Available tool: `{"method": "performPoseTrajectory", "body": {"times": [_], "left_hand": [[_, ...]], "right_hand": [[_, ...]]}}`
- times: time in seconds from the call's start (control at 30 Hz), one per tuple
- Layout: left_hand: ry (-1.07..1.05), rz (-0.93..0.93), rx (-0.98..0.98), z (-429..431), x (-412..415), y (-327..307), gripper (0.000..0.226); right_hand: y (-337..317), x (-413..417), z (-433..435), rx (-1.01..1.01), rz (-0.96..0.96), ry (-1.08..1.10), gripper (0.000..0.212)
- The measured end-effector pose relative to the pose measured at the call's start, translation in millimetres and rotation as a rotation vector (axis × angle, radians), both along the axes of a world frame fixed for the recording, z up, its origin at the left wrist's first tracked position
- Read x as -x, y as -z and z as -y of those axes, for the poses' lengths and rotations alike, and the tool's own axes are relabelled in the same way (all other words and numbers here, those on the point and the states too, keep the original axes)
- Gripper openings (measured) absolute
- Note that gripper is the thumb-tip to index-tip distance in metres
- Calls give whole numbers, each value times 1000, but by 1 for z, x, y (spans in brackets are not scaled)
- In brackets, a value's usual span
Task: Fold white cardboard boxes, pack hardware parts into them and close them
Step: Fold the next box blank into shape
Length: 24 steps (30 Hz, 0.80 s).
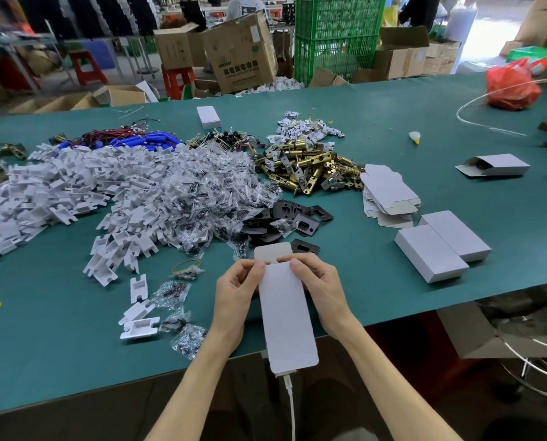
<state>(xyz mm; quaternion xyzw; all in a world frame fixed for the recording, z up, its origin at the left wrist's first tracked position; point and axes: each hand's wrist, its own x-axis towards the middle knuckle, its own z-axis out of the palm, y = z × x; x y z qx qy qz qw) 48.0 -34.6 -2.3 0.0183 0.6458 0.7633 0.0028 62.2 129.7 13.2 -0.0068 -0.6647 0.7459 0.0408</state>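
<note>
Clearly the work is at the fingertips: both thumbs (259, 265) press on the upper face of the white cardboard box (286, 313) near its far end, and the other fingers are curled around its long edges. The left hand (237, 291) grips one side and the right hand (316, 288) the other, so both are closed on the box.

The box sits in the lower centre of the frame and is held above the near edge of the green table (425, 122). Its long axis runs from the bottom centre up towards the middle of the frame, leaning slightly left at the top. The far-end flap (272, 251) stands out unfolded and points away from the person. The near end overhangs the table edge towards the body. Whether anything is inside cannot be seen.

As for progress, this box looks formed but not closed. Two closed boxes (440, 246) lie side by side at the middle right. Another closed box (208, 117) rests at the upper centre, and one open-ended box (493, 165) lies further right. A stack of flat blanks (390, 195) waits just right of centre.

Much remains, judging by the heaps across the left and centre: white plastic inserts (58, 186), bagged screws (202, 186), brass latches (307, 167) and black plates (297, 214).
</note>
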Motion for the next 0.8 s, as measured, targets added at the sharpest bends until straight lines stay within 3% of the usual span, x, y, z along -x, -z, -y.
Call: {"method": "performPoseTrajectory", "body": {"times": [0.23, 0.53, 0.8], "left_hand": [[14, 2, 12, 1, -1, -1, 33], [156, -10, 33, 3, -3, -4, 34], [117, -18, 61, 2, -3, -4, 29]], "right_hand": [[1, -1, 0, -1, -16, -3, 23], [-2, 0, -2, 73, 5, -40, 25], [-1, 1, -2, 30, -30, -31, 23]]}}
